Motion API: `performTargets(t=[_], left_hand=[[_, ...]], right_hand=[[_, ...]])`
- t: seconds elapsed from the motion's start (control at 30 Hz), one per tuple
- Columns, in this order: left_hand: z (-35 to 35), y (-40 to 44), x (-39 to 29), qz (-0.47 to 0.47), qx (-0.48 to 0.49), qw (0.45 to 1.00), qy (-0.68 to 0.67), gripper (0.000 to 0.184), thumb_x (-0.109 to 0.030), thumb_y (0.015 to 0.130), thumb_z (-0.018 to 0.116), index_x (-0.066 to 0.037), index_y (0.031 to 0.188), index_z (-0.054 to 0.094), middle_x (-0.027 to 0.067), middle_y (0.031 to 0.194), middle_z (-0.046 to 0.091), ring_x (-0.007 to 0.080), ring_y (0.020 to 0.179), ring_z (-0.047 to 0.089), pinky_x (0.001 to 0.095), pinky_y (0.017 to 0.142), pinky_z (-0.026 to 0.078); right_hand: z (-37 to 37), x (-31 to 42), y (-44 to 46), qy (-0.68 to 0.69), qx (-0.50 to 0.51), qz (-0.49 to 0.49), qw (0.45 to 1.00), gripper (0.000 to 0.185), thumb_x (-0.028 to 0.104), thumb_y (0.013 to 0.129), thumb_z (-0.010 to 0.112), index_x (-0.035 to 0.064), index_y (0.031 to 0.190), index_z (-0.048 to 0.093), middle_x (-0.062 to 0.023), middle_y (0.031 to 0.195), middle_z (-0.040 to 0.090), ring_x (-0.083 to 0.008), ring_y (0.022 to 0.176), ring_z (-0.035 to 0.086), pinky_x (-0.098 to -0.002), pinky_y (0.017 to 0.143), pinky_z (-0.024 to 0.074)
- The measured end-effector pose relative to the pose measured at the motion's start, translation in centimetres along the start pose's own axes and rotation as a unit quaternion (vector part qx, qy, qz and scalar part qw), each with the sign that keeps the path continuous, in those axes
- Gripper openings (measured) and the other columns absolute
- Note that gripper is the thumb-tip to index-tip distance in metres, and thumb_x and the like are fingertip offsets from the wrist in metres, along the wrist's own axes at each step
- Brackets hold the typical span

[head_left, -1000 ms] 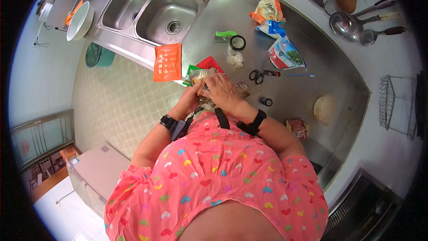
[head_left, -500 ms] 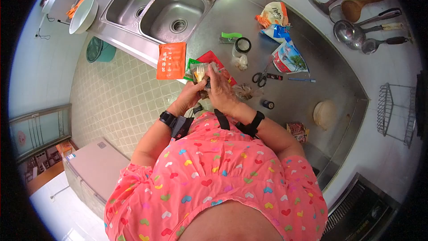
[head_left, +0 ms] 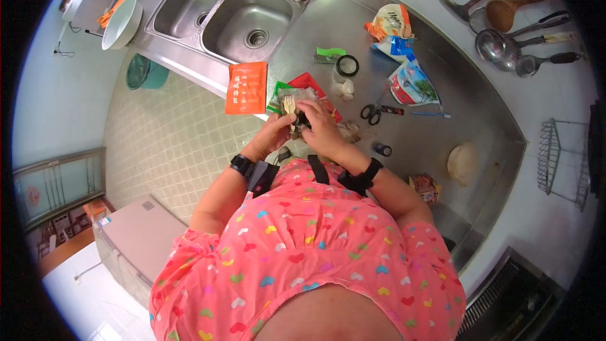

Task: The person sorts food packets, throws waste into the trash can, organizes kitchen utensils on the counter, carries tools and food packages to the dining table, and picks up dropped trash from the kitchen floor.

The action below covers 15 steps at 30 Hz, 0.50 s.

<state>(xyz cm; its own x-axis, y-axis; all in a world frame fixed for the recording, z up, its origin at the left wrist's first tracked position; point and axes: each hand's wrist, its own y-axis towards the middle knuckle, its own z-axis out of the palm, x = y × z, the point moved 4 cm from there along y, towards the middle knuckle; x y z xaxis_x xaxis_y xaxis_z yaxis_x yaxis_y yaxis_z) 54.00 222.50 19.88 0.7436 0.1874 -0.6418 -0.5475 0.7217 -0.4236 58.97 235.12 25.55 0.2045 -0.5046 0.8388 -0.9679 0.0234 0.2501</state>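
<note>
My left hand (head_left: 273,134) is closed at the counter's front edge, its thumb over the lower part of a small pale fork (head_left: 289,105) whose tines point away from me. Just to the right, my right hand (head_left: 322,131) has its fingers bent over a crinkled clear plastic bag (head_left: 304,94) with something dark between the hands. The bag's contents are partly hidden by my fingers. Beneath and behind lie a red packet (head_left: 323,96) and a green packet (head_left: 275,97). An orange pouch (head_left: 247,88) lies left of them, overhanging the edge.
A double sink (head_left: 243,28) is at the back left. On the counter are a clear jar with a dark rim (head_left: 346,65), scissors (head_left: 371,113), a blue-and-white bag (head_left: 413,83), a small dark cylinder (head_left: 382,149) and a round pale object (head_left: 462,164). Ladles (head_left: 497,49) hang on the right wall.
My right hand's fingers have spread and shifted slightly right over the bag, showing more of the dark thing. The fork stays by my left thumb. The whole view has shifted slightly.
</note>
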Motion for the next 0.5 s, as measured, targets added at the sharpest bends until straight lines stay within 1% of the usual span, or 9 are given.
performTargets(t=[0.07,0.13,0.2,0.27,0.3,0.37,0.43,0.47,0.5], left_hand=[[-0.8,0.4,0.5,-0.047,0.046,0.998,-0.001,0.054,-0.031,0.081,0.061,-0.008,0.123,0.038,0.0061,0.116,0.049,0.0190,0.103,0.052,0.0375,0.084,0.047],[0.4,0.1,-0.1,-0.042,0.045,0.998,-0.014,0.056,-0.033,0.081,0.061,-0.008,0.124,0.038,0.0061,0.117,0.049,0.0189,0.105,0.051,0.0375,0.085,0.046],[0.4,0.2,0.2,-0.037,0.046,0.998,-0.026,0.058,-0.035,0.080,0.062,-0.008,0.125,0.037,0.0062,0.119,0.048,0.0189,0.107,0.050,0.0375,0.086,0.045],[-0.7,0.8,1.2,0.001,0.057,0.998,-0.019,0.058,-0.035,0.080,0.062,-0.007,0.125,0.037,0.0065,0.120,0.047,0.0190,0.109,0.048,0.0367,0.088,0.044],[0.0,0.8,1.0,0.000,0.059,0.998,-0.018,0.058,-0.035,0.080,0.062,-0.007,0.125,0.037,0.0065,0.120,0.047,0.0190,0.109,0.048,0.0367,0.088,0.044],[1.8,0.3,0.0,0.042,0.018,0.999,0.029,0.048,-0.030,0.082,0.061,-0.005,0.118,0.043,0.0033,0.106,0.053,0.0143,0.094,0.052,0.0314,0.077,0.046],[2.4,0.3,-0.7,0.039,0.012,0.999,0.023,0.047,-0.027,0.081,0.061,-0.004,0.118,0.043,0.0036,0.106,0.053,0.0144,0.094,0.053,0.0312,0.078,0.046],[2.4,0.3,-0.8,0.036,0.004,0.999,0.016,0.045,-0.024,0.081,0.060,-0.004,0.118,0.043,0.0039,0.106,0.053,0.0146,0.094,0.053,0.0309,0.078,0.046],[2.0,0.4,-0.8,0.037,0.003,0.999,0.016,0.045,-0.024,0.081,0.060,-0.004,0.118,0.043,0.0039,0.106,0.053,0.0146,0.094,0.053,0.0309,0.078,0.046]], right_hand=[[-0.1,0.0,0.1,0.002,0.003,0.000,1.000,0.048,-0.002,0.066,0.051,-0.0002,0.113,0.046,-0.0154,0.113,0.046,-0.0340,0.109,0.042,-0.0409,0.095,0.0332],[-0.3,0.5,0.2,-0.091,0.007,-0.030,0.995,0.045,0.001,0.067,0.053,0.0001,0.111,0.048,-0.0145,0.113,0.046,-0.0332,0.108,0.043,-0.0406,0.093,0.0354],[-0.1,0.9,0.3,-0.121,0.016,-0.020,0.992,0.044,0.003,0.067,0.054,-0.0002,0.111,0.048,-0.0141,0.113,0.046,-0.0329,0.109,0.042,-0.0408,0.093,0.0358],[0.2,1.4,0.5,-0.152,0.023,-0.009,0.988,0.044,0.004,0.068,0.054,-0.0005,0.111,0.047,-0.0138,0.113,0.045,-0.0325,0.109,0.042,-0.0410,0.093,0.0362],[0.4,1.5,0.6,-0.161,0.036,0.016,0.986,0.044,0.004,0.069,0.055,-0.0007,0.112,0.046,-0.0141,0.113,0.045,-0.0328,0.109,0.042,-0.0414,0.092,0.0362],[0.8,1.2,0.7,-0.171,0.048,0.042,0.983,0.045,0.004,0.070,0.055,-0.0010,0.113,0.045,-0.0143,0.113,0.044,-0.0330,0.109,0.042,-0.0419,0.092,0.0363],[1.0,0.9,0.8,-0.164,0.024,0.020,0.986,0.048,0.012,0.074,0.055,-0.0029,0.118,0.040,-0.0183,0.112,0.045,-0.0352,0.109,0.041,-0.0429,0.091,0.0358],[1.1,0.8,0.7,-0.164,0.024,0.020,0.986,0.048,0.012,0.074,0.055,-0.0029,0.118,0.040,-0.0183,0.112,0.045,-0.0352,0.109,0.041,-0.0429,0.091,0.0358],[1.1,0.8,0.6,-0.149,0.023,0.033,0.988,0.056,0.014,0.073,0.057,-0.0035,0.122,0.036,-0.0196,0.114,0.045,-0.0363,0.111,0.040,-0.0438,0.093,0.0346]])
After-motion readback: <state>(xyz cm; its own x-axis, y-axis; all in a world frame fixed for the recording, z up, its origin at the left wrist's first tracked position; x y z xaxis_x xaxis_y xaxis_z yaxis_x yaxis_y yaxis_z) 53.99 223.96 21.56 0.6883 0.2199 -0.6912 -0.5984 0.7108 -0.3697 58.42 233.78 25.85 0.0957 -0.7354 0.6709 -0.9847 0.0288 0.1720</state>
